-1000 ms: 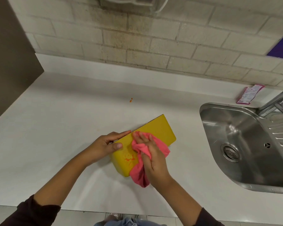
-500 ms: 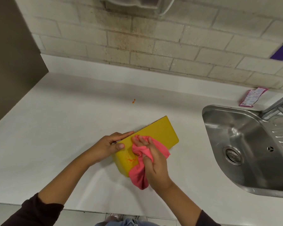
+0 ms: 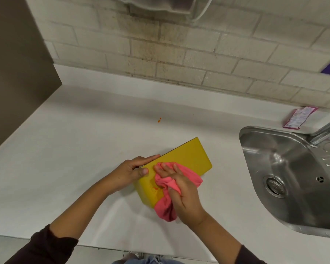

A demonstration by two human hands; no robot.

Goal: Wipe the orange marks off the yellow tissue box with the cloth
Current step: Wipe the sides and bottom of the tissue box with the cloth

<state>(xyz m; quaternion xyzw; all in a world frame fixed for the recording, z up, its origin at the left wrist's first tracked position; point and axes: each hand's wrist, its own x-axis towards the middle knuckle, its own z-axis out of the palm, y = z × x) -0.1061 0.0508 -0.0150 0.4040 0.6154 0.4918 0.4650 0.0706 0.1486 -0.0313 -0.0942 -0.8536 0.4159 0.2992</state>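
Note:
A yellow tissue box (image 3: 189,155) lies at a slant on the white counter (image 3: 74,149), just in front of me. My left hand (image 3: 131,171) grips its near-left end, fingers along the far edge and thumb on the top face. My right hand (image 3: 181,193) presses a bunched pink cloth (image 3: 166,206) flat onto the box's top, and the cloth hangs over the near edge. Small orange marks (image 3: 154,188) show on the yellow face just left of the cloth.
A steel sink (image 3: 286,168) with a tap (image 3: 328,130) is set into the counter at the right. A pink sachet (image 3: 298,117) lies by the brick wall behind it. A tiny orange spot (image 3: 159,120) sits on the counter beyond the box. A brown panel (image 3: 11,63) stands at the left.
My right hand and the cloth have slid left across the box's top, covering part of the orange marks. Less orange shows than before. My left hand keeps its grip.

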